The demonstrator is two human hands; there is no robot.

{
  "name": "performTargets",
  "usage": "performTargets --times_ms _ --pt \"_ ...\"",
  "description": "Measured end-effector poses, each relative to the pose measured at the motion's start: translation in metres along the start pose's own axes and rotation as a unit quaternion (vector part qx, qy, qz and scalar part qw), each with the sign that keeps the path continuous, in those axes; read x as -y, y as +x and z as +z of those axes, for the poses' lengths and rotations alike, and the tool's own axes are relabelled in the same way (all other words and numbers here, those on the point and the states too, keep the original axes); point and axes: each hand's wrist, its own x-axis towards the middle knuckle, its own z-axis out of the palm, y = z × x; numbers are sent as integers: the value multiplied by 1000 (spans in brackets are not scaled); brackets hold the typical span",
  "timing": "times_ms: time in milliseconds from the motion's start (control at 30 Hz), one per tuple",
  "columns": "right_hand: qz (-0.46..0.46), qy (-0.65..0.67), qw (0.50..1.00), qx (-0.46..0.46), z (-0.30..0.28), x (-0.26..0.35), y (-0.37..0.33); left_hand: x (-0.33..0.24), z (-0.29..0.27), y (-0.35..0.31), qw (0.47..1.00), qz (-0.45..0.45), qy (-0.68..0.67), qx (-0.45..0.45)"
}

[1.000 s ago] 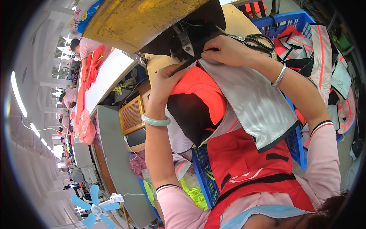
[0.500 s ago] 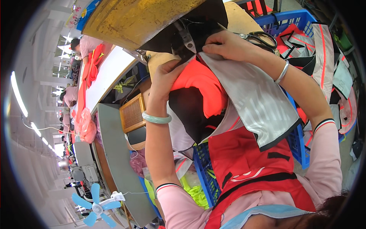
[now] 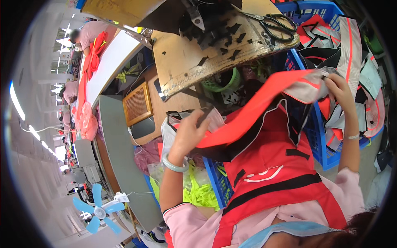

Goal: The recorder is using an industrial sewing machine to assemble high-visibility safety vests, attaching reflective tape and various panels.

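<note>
"While the person's hands stand well apart in front of the body, where is the garment piece point(image 3: 248, 118)?"

"Slung between them, in front of the red apron point(image 3: 271, 155), on the near side of the worktop point(image 3: 178, 62). Orange-red band uppermost; black fabric with a pale edge line below; grey at both ends."

"State of the hands?"

"Right hand point(image 3: 341, 93): fingers closed in a pinch on one grey end. Left hand point(image 3: 191, 133): fingers bent and slightly spread at the opposite end; whether they grip cannot be told from this view."

"Worktop contents?"

"Black scraps point(image 3: 235, 53), some loose near the front edge, most heaped farther back. Black-handled scissors point(image 3: 266, 20) at the right end, blades pointing left. Green basket point(image 3: 229, 84) beneath."

"Surroundings?"

"Blue crate point(image 3: 318, 142) at the person's right, with grey, black and orange-red pieces. Yellow-green strips point(image 3: 198, 190) lie low, near the left forearm."
</note>
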Motion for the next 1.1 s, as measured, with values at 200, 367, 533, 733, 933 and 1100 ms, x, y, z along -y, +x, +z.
performTargets --times_ms 200,367,533,733,933,1100 --pt "42 10 997 -66 -59 -42 -76 3 72 -24 986 30 -162 -22" --pt "-274 -206 938 -57 62 88 -77 -19 95 -1 987 77 -133 56" --pt "-496 -185 832 166 189 92 -82 -40 96 36 946 34 -184 265" --pt "-388 -381 825 154 220 78 -83 -42 103 54 908 51 -173 378" --pt "-275 -322 878 223 203 52 -67 -41 69 42 913 96 129 375" --pt "-310 -222 902 203 199 56 -57 -8 43 -16 931 198 216 215"
